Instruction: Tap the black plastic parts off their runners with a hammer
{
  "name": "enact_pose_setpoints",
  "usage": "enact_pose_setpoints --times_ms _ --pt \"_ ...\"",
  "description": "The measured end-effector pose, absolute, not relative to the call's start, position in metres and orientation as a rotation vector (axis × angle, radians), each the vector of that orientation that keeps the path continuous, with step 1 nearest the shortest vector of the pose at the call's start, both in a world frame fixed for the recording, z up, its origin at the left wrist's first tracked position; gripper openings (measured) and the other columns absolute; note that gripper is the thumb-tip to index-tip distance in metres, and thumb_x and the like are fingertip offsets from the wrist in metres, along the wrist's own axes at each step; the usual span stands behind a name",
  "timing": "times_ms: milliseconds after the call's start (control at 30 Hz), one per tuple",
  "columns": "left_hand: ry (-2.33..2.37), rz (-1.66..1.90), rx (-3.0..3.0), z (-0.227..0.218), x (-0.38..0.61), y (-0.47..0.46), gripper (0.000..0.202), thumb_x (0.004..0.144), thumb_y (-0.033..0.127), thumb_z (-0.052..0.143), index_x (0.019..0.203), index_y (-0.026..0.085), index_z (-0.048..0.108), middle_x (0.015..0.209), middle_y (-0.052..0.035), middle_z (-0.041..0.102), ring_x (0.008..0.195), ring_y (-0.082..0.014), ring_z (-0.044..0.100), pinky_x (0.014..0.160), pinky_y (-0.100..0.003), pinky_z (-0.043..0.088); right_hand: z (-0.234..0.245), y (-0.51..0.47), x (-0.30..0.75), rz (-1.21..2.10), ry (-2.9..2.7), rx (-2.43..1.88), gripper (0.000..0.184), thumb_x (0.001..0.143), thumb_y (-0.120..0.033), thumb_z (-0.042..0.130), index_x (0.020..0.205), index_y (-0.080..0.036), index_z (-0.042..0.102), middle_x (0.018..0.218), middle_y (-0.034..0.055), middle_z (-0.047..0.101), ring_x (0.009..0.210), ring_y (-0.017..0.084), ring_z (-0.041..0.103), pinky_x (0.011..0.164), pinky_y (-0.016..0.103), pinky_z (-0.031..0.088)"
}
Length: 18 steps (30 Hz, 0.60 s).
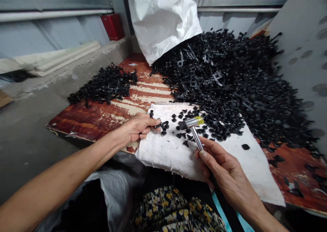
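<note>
Floral-patterned fabric (176, 208) spreads nearest, below the surface (94, 119). The left hand (138, 128) pinches a black branched plastic piece (163, 124) over the left part of the white cloth (168, 153); the right hand (219, 160) grips a two-faced mallet (191, 123) by its handle. Best to hold the pinch clear of the mallet's dark face (it points that way). The cloth's front edge offers room; the large black heap (209, 75) crowds behind.

No text, label, brand, number or sign can be read (neither on the hammer (193, 123) nor the white bag (163, 24)).
</note>
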<state>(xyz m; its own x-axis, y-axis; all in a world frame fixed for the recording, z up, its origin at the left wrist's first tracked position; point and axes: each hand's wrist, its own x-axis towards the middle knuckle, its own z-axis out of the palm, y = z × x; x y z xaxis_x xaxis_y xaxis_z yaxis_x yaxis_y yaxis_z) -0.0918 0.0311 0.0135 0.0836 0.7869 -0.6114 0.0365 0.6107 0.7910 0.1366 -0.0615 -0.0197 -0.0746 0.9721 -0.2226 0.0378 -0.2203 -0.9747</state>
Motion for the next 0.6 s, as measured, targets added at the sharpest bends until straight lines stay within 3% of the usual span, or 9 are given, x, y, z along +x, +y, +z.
enact_pose_setpoints --times_ms 367,500,600 --pt "1.465 0.656 0.854 0.006 -0.091 0.032 0.022 0.073 0.015 0.072 0.063 0.013 0.052 0.054 -0.0019 0.065 0.029 0.0006 0.023 0.031 -0.015 0.013 -0.019 -0.061 0.138 1.35 -1.303 -1.409 0.046 0.085 -0.05 0.059 0.121 -0.021 0.06 0.076 0.0013 0.061 0.042 0.008 0.043 0.033 0.019 0.035" --pt "1.565 0.61 0.888 0.012 -0.088 0.034 0.024 0.072 0.014 0.072 0.062 0.014 0.05 0.049 -0.0003 0.062 0.028 -0.0002 0.022 0.032 -0.017 0.012 -0.016 -0.058 0.139 1.043 -1.659 -1.404 0.041 0.092 -0.037 0.049 0.128 -0.019 0.059 0.088 0.0079 0.067 0.07 0.018 0.063 0.059 0.029 0.054" --pt "1.608 0.595 0.925 0.019 -0.085 0.033 0.022 0.074 0.013 0.07 0.062 0.014 0.051 0.046 0.0008 0.06 0.027 -0.0004 0.02 0.032 -0.017 0.01 -0.015 -0.048 0.14 0.691 -1.922 -1.26 0.045 0.092 -0.022 0.042 0.136 -0.017 0.052 0.103 0.012 0.068 0.084 0.021 0.067 0.079 0.037 0.055"
